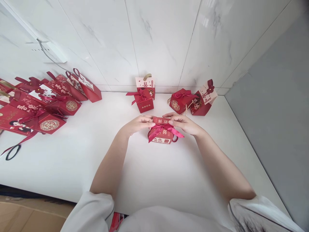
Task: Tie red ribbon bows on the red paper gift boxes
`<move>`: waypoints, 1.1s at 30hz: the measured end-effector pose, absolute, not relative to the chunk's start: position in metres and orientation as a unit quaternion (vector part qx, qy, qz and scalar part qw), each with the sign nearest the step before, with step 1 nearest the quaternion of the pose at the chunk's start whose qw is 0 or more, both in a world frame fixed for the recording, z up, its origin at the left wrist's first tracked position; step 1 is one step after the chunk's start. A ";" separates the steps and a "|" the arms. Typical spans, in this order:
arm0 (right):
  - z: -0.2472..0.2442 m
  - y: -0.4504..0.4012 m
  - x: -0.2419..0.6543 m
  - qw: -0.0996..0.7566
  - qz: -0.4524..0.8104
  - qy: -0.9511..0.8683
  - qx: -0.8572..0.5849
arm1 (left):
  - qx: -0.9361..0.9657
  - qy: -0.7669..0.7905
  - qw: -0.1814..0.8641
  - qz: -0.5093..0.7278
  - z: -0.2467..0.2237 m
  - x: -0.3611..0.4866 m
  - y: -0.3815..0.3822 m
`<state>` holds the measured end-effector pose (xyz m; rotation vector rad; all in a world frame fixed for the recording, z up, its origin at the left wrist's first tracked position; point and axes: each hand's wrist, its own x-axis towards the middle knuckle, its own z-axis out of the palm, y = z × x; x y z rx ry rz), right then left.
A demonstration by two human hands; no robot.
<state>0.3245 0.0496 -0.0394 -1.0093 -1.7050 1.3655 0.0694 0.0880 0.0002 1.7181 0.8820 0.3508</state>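
A small red gift box (161, 139) with white lettering sits on the table in front of me, a pink-red ribbon bow (164, 127) tied across it. My left hand (142, 123) grips its left upper edge, thumb on the near face and fingers behind. On the opposite side, my right hand (183, 123) holds the right upper edge in the same way. A dark red cord loop pokes out at the box's lower right. The far side of the box and most fingertips are hidden.
Several red gift boxes (49, 124) crowd the left of the white table (96, 158). Small boxes (145, 104) stand behind my hands, and others (180, 102) at the back right. A black ring (13, 152) lies at left. Marble tiles (159, 42) and a grey panel (272, 106) border the table.
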 end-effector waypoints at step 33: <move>-0.044 0.052 0.338 0.356 0.428 -0.722 -0.412 | 0.723 0.426 0.535 0.098 -0.001 0.072 0.083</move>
